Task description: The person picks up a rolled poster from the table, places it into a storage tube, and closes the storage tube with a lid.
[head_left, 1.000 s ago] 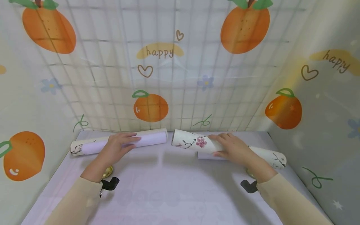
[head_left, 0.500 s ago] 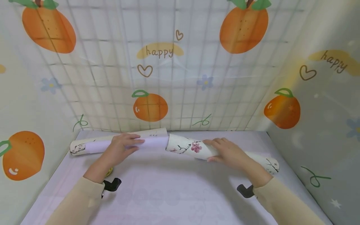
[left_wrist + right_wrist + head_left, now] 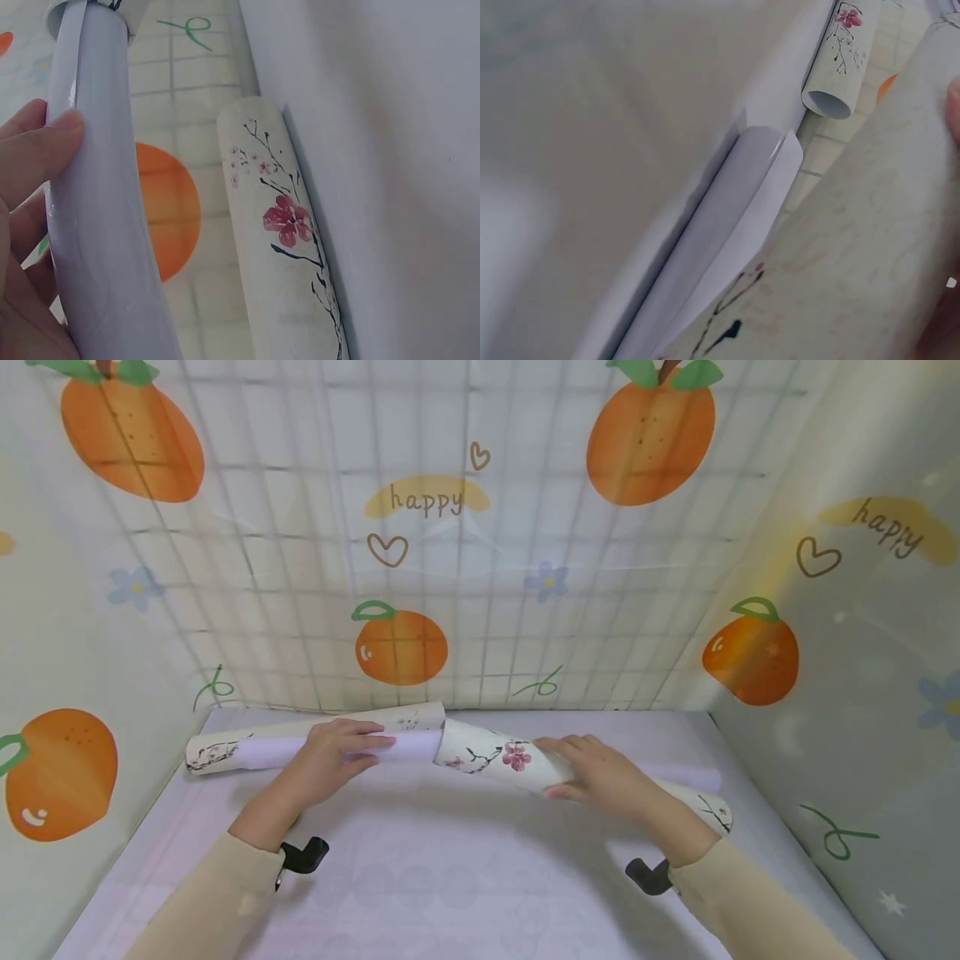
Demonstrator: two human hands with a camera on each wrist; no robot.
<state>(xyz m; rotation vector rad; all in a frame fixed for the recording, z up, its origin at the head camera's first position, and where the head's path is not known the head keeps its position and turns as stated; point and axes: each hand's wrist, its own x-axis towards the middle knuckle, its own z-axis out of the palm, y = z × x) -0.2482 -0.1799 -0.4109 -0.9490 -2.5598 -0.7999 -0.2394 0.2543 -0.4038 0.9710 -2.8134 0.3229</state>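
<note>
In the head view my left hand (image 3: 330,764) grips a lavender paper roll (image 3: 416,745), thumb in front and fingers behind. My right hand (image 3: 600,774) holds a floral wallpaper roll (image 3: 480,750), cream with a pink blossom and dark branches, sloping down to the right. The two held rolls meet near the middle. In the left wrist view the lavender roll's far end sits inside the mouth of the floral roll (image 3: 137,16). Much of the floral roll's right half is hidden by my right hand and forearm.
A second floral roll (image 3: 844,56) lies along the back edge at left, behind the lavender one. Another lavender roll (image 3: 727,187) with a loose flap lies at back right. Curtains printed with oranges (image 3: 402,647) hang at the back and both sides of the table (image 3: 420,893).
My right hand has brought the floral roll left and slightly down, closing the gap to the held lavender roll, whose end it now covers. My left hand has shifted slightly right with its roll.
</note>
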